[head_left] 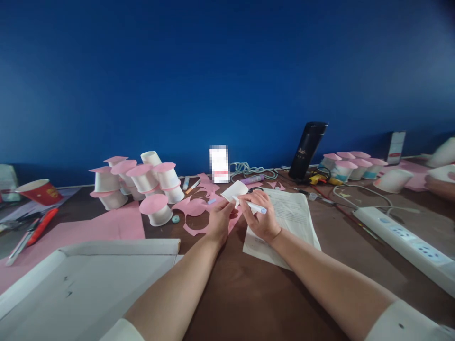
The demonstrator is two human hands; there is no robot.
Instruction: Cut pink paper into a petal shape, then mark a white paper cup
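In the middle of the head view, my left hand (221, 218) is closed round a white paper cup (235, 190), which lies tilted on its side. My right hand (262, 220) grips a white marker (255, 207) with a bluish end, its tip at or very near the cup. The exact contact is hidden by my fingers. Under and left of the cup are pink paper scraps (195, 207) with round cut-outs. A printed sheet (293, 213) lies beneath my right hand and forearm.
Left stand stacked white cups with pink paper tops (156, 204), a red cup (40, 191), a red-handled cutter (41, 227) and a white tray (117, 246). A phone (220, 164) leans at the wall. Right are a black flask (307, 150), a power strip (408, 239) and another person's hand (441, 186).
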